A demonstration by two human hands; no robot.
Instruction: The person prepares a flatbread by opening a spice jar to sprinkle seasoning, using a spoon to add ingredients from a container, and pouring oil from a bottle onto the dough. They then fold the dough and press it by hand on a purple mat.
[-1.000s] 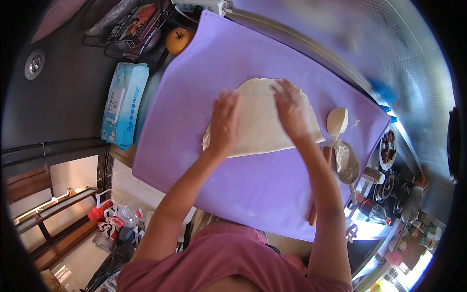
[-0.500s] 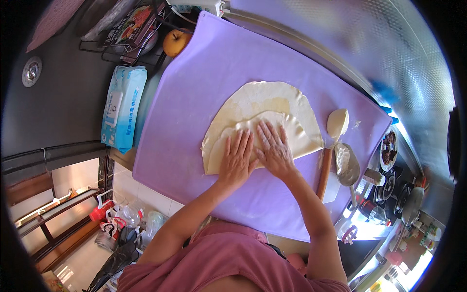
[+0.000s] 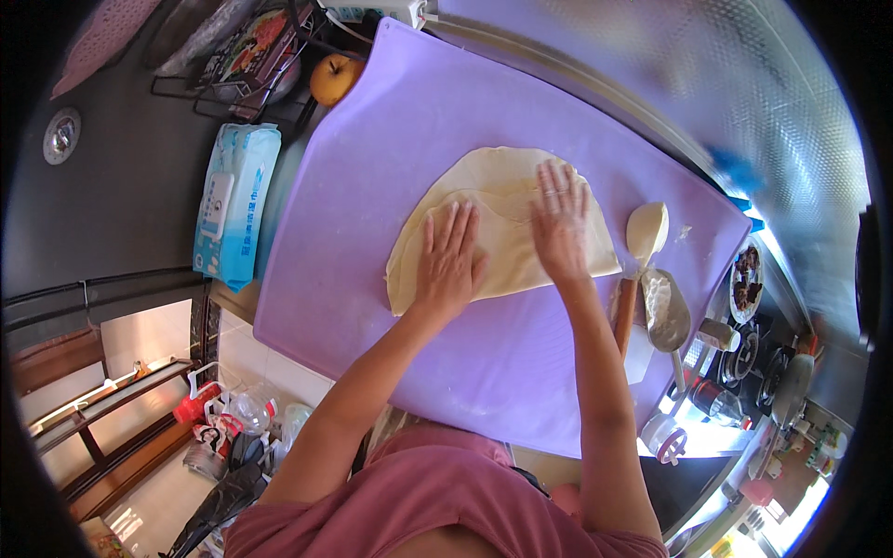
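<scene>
A wide sheet of dough, its near part folded over the far part, lies on a purple mat. My left hand rests flat on the left part of the fold, fingers stretched away from me. Over the right part of the dough is my right hand, smeared a little by motion, its fingers out straight and slightly apart. Whether the right palm touches the dough I cannot tell. Neither hand holds anything.
Right of the dough lie a piece of dough, a wooden rolling pin and a metal scoop with flour. A blue wipes pack and a yellow round fruit are at the left. A plate of dark food stands far right.
My right hand has moved right and away from me across the dough. The folded layer now reaches farther over the sheet. My left hand has shifted slightly away from me.
</scene>
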